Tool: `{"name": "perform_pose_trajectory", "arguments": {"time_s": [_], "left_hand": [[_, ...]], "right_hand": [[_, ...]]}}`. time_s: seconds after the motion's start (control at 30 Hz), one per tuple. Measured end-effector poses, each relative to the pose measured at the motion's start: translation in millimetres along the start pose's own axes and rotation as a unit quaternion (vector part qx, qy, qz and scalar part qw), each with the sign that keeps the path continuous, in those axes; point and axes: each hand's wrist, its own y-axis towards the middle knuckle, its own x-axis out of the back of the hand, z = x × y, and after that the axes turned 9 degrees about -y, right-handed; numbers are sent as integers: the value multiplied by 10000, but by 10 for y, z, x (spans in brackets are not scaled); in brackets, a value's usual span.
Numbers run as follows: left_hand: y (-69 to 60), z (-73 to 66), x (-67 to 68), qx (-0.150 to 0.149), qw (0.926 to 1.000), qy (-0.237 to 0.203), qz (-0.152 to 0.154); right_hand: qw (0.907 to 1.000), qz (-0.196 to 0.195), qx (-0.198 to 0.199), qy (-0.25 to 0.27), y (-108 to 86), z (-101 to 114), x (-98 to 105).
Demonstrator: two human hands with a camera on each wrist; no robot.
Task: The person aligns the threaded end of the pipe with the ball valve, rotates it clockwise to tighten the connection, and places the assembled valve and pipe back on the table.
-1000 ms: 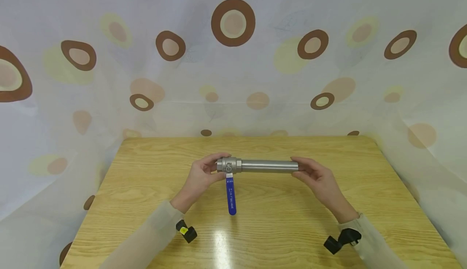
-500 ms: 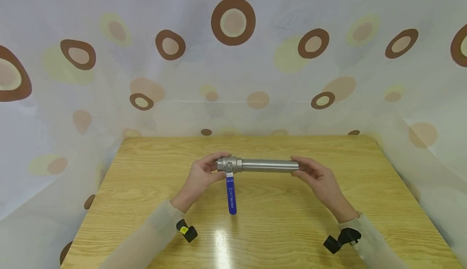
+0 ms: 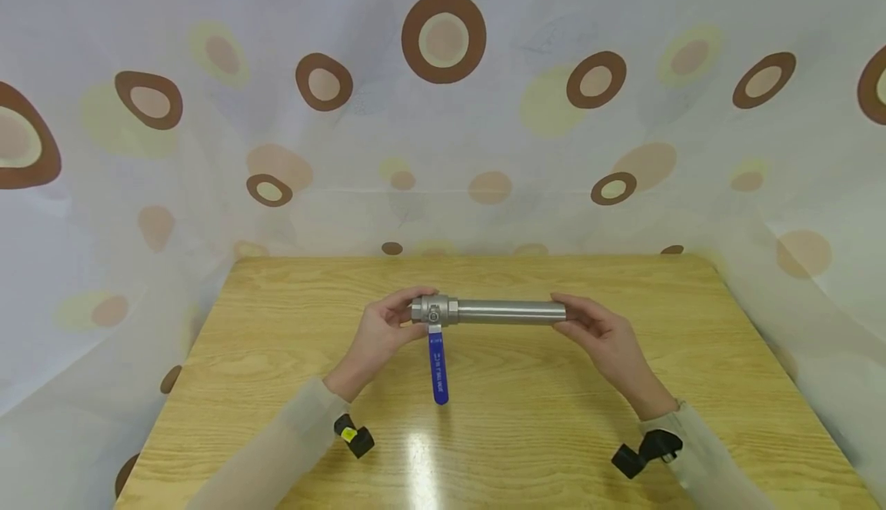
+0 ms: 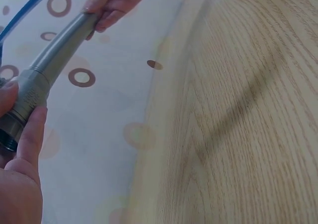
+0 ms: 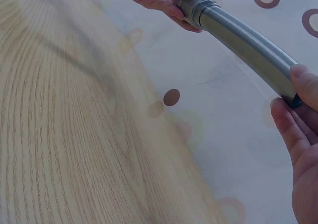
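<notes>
In the head view my left hand (image 3: 377,337) grips a metal ball valve (image 3: 434,310) between thumb and fingers. Its blue lever handle (image 3: 438,368) points toward me. A straight steel pipe (image 3: 511,311) extends rightward from the valve, the two joined in one line. My right hand (image 3: 609,345) pinches the pipe's far right end with thumb and fingers. From the left wrist, the valve's open bore (image 4: 9,138) shows at the near end. The right wrist view shows the pipe (image 5: 248,47) held at its end; shadows on the wood suggest it is raised off the table.
A wood-grain table (image 3: 526,433) lies beneath both hands. A white curtain (image 3: 346,148) with brown and yellow circles surrounds its back and sides. Black wrist cameras (image 3: 354,436) sit on both sleeves.
Both hands keep the same hold on the valve and pipe. The whole view shifts only a few pixels upward, with the assembly staying level.
</notes>
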Motion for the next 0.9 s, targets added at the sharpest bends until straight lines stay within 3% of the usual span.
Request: {"name": "perform_pose_trajectory", "arguments": {"time_s": [0.23,0.47,0.67,0.9], "left_hand": [[4,-18,-8,-7,10000,13,-51],[-2,-18,-5,59,9999,26,-99],[0,-25,-7,87,9999,-23,-88],[0,-31,-4,68,10000,-26,-19]], "right_hand": [[9995,123,238,190,13,-1,-6],[9998,41,176,38,0,17,-4],[9986,111,516,78,5,18,-12],[9991,-129,379,-135,0,21,-18]]}}
